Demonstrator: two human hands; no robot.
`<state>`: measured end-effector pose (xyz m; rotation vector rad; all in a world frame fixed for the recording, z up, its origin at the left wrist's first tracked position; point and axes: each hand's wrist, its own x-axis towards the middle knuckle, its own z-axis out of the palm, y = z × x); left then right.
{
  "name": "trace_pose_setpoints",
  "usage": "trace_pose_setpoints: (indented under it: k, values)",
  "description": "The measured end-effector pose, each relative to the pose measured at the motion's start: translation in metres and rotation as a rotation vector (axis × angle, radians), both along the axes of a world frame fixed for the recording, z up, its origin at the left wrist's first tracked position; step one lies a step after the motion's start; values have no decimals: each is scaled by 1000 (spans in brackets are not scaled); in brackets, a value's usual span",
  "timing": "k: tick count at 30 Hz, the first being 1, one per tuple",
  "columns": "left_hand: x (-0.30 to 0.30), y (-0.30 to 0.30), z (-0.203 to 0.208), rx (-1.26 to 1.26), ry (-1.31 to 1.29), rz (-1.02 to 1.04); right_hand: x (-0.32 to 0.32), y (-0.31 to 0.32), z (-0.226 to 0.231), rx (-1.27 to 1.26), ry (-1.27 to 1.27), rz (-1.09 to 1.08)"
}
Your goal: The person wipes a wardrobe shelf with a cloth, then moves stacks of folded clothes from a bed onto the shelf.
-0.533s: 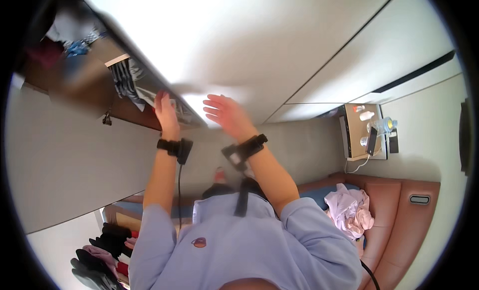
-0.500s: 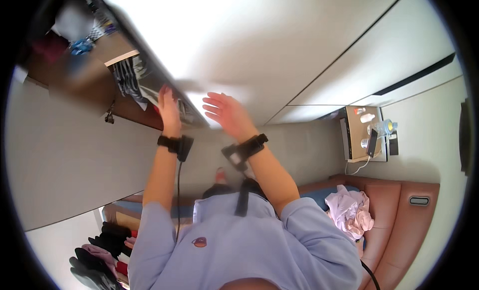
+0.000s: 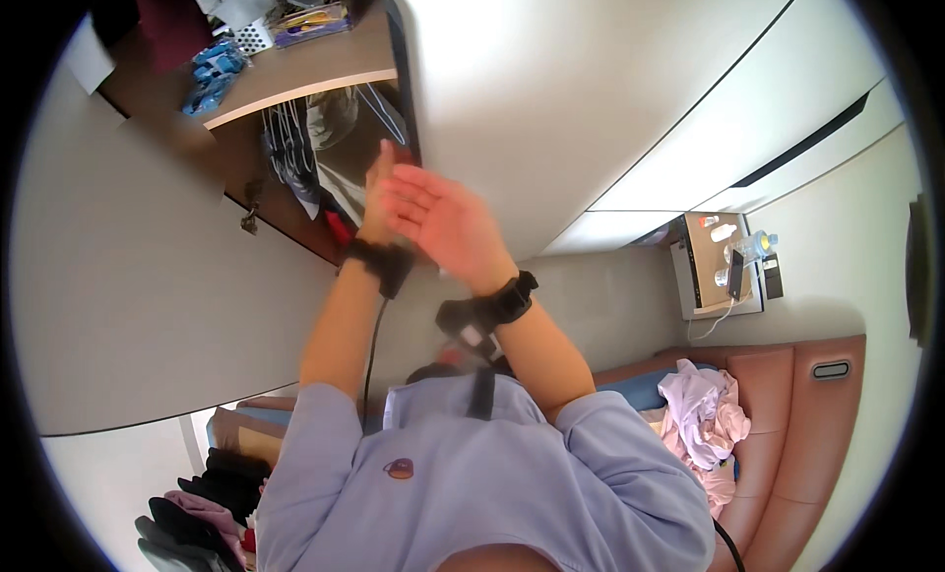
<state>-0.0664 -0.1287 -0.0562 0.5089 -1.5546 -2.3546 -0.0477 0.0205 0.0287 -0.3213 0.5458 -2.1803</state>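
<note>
My left hand [image 3: 378,200] is at the dark edge of a white wardrobe door [image 3: 512,99], its fingers stretched upward and partly covered by my other hand. My right hand [image 3: 455,227] is held open just right of it, fingers straight and side by side, overlapping it in view; whether the two touch, I cannot tell. Neither hand holds anything that shows. Behind the door edge, the wardrobe has a shelf [image 3: 295,88] with small items on it. Below hang several dark clothes [image 3: 292,158] and a pale blue hanger [image 3: 382,114].
Keys [image 3: 250,210] hang at the grey door [image 3: 128,277] on the left. A nightstand [image 3: 711,277] with bottles and a phone stands at the right. Pink and lilac clothes [image 3: 701,410] lie on the brown leather bed [image 3: 768,395]. Dark clothes [image 3: 212,493] are piled at lower left.
The white door's edge has shifted right, and more of the wardrobe's inside shows. My left hand has moved right and up with it. My right hand has moved slightly left, in front of the left.
</note>
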Motion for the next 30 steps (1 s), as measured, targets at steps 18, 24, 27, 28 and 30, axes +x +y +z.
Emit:
trace_pose_setpoints:
  k: [18, 24, 27, 28, 30]
  values:
    - [113, 81, -31, -157, -165, -820, 85, -25, 74, 26, 328, -352]
    - [116, 124, -20, -385, -94, -1199, 47, 22, 64, 534, 531, -1403]
    - [111, 142, -9, -429, -37, -1350, 30, 66, 72, 740, 490, -1650]
    - [108, 149, -3, -437, -13, -1399, 28, 81, 76, 854, 440, -1755]
    - [100, 157, 11, -428, 23, -1456, 27, 102, 74, 839, 460, -1774]
